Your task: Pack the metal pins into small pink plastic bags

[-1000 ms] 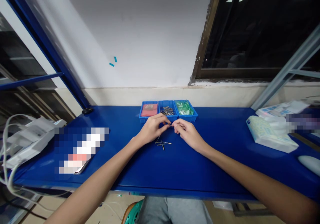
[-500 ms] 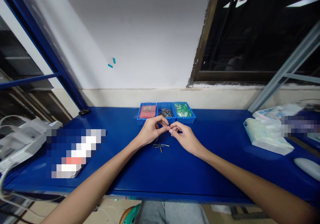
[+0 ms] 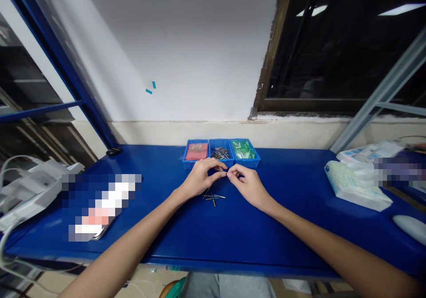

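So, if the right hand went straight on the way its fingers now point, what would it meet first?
Beyond the thin metal piece at its fingertips, the right hand would probably meet the left hand first, though depth is unclear.

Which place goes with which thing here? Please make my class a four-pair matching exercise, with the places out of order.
Things
1. Red packet
2. Held pin
3. Green packets
4. Loose pins

Places
A. In the picture's right-hand bin
B. On the blue table
C. In the picture's left-hand bin
D. In the fingers

Pairs: 1-C, 2-D, 3-A, 4-B
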`<state>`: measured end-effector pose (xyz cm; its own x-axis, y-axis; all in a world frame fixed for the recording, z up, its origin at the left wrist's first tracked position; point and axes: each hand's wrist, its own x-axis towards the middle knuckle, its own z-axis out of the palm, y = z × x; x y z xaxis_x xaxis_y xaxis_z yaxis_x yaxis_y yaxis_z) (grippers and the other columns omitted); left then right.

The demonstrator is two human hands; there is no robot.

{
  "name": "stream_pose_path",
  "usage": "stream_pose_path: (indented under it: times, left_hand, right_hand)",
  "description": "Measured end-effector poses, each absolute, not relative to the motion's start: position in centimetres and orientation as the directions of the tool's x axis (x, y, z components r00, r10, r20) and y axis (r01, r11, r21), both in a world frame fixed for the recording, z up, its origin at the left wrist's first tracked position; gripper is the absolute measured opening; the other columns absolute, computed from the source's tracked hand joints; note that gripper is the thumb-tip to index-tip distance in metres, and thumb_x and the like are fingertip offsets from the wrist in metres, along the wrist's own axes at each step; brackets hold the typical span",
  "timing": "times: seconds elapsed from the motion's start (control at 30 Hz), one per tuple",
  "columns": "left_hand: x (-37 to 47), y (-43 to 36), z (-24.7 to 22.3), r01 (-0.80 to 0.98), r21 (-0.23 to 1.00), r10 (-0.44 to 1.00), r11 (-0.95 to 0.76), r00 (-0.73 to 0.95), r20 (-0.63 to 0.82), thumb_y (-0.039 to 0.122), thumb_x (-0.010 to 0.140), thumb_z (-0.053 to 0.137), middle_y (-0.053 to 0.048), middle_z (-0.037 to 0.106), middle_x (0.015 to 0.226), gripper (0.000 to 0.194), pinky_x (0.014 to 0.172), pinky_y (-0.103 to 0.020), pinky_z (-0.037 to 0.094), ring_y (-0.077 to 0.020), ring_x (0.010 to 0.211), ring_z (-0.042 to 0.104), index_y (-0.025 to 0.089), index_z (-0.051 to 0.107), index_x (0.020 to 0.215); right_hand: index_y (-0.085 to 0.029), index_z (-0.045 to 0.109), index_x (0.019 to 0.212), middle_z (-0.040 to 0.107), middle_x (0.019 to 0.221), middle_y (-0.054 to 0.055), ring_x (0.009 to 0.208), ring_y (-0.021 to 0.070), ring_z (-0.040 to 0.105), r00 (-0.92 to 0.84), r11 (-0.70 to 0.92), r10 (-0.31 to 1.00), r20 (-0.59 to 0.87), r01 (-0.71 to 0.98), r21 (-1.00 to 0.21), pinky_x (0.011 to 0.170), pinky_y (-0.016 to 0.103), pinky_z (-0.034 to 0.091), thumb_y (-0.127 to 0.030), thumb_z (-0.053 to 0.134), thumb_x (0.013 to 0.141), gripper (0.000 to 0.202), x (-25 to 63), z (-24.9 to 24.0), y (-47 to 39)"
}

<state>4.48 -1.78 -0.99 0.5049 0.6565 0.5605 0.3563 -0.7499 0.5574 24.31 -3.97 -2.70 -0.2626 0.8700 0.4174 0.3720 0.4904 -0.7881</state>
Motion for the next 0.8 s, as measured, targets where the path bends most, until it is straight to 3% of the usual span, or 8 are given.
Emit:
stream_pose_path:
  times: [0.13, 0.23, 0.37, 0.47, 0.57, 0.7, 0.8]
  left_hand:
    - [4.36, -2.20, -1.04, 0.491, 0.393, 0.626, -0.778, 0.548, 0.555, 0.023, 0.096, 0.060, -0.003, 0.070, 0.096, 0.032, 0.092, -0.037, 0.042, -0.0179, 0.093, 0.063, 0.019, 0.054, 0.127]
    - [4.41, -2.22, -1.28, 0.542, 0.318, 0.615, -0.778, 0.551, 0.565, 0.019, 0.099, 0.052, -0.005, 0.070, 0.104, 0.040, 0.091, -0.039, 0.043, -0.0192, 0.095, 0.062, 0.020, 0.045, 0.139]
    - [4.65, -1.93, -1.39, 0.448, 0.394, 0.594, -0.803, 0.537, 0.599, 0.018, 0.099, 0.051, -0.006, 0.070, 0.112, 0.025, 0.089, -0.035, 0.047, -0.0193, 0.100, 0.063, 0.021, 0.060, 0.123]
    - [4.94, -2.01, -1.21, 0.367, 0.556, 0.664, -0.746, 0.485, 0.570, 0.020, 0.097, 0.056, -0.003, 0.072, 0.098, 0.015, 0.079, -0.029, 0.049, -0.0162, 0.088, 0.066, 0.019, 0.064, 0.110]
    - [5.13, -2.23, -1.07, 0.336, 0.629, 0.706, -0.701, 0.455, 0.543, 0.021, 0.095, 0.061, 0.000, 0.072, 0.088, 0.009, 0.072, -0.025, 0.047, -0.0144, 0.081, 0.067, 0.018, 0.063, 0.103]
    - [4.91, -2.20, -1.15, 0.369, 0.572, 0.678, -0.732, 0.470, 0.565, 0.022, 0.095, 0.061, -0.001, 0.070, 0.089, 0.009, 0.072, -0.025, 0.048, -0.0144, 0.080, 0.066, 0.017, 0.062, 0.103]
    - [4.54, -2.02, -1.33, 0.460, 0.377, 0.591, -0.804, 0.542, 0.598, 0.022, 0.099, 0.054, -0.005, 0.067, 0.098, 0.014, 0.079, -0.029, 0.050, -0.0170, 0.088, 0.064, 0.018, 0.062, 0.110]
  right_hand:
    - [-0.020, 0.062, 0.085, 0.062, 0.074, 0.000, 0.066, 0.0140, 0.056, -0.241, 0.505, 0.863, 0.444, 0.386, -0.772, 0.060, 0.025, 0.042, -0.031, 0.055, 0.092, 0.016, 24.34, -2.65, -3.90]
    - [-0.020, 0.063, 0.084, 0.063, 0.075, 0.000, 0.068, 0.0145, 0.057, -0.230, 0.477, 0.878, 0.419, 0.385, -0.790, 0.063, 0.025, 0.044, -0.031, 0.055, 0.091, 0.015, 24.29, -2.57, -3.91]
    - [-0.019, 0.064, 0.083, 0.063, 0.072, 0.000, 0.067, 0.0145, 0.059, -0.254, 0.449, 0.892, 0.375, 0.384, -0.807, 0.063, 0.025, 0.045, -0.029, 0.057, 0.089, 0.013, 24.11, -2.65, -3.97]
    - [-0.020, 0.066, 0.089, 0.065, 0.074, 0.000, 0.069, 0.0153, 0.061, -0.278, 0.443, 0.892, 0.356, 0.380, -0.812, 0.064, 0.025, 0.046, -0.031, 0.057, 0.089, 0.014, 24.00, -2.82, -4.00]
    - [-0.020, 0.066, 0.091, 0.067, 0.076, 0.001, 0.070, 0.0161, 0.063, -0.301, 0.441, 0.890, 0.342, 0.383, -0.811, 0.065, 0.026, 0.047, -0.033, 0.056, 0.090, 0.017, 24.05, -2.97, -3.96]
    - [-0.020, 0.065, 0.088, 0.068, 0.076, 0.002, 0.069, 0.0161, 0.064, -0.328, 0.443, 0.885, 0.330, 0.384, -0.810, 0.065, 0.027, 0.048, -0.033, 0.053, 0.092, 0.018, 24.30, -3.06, -3.84]
    - [-0.019, 0.064, 0.083, 0.066, 0.073, 0.001, 0.067, 0.0160, 0.063, -0.306, 0.446, 0.888, 0.343, 0.393, -0.804, 0.064, 0.026, 0.048, -0.031, 0.054, 0.090, 0.018, 24.39, -2.96, -3.85]
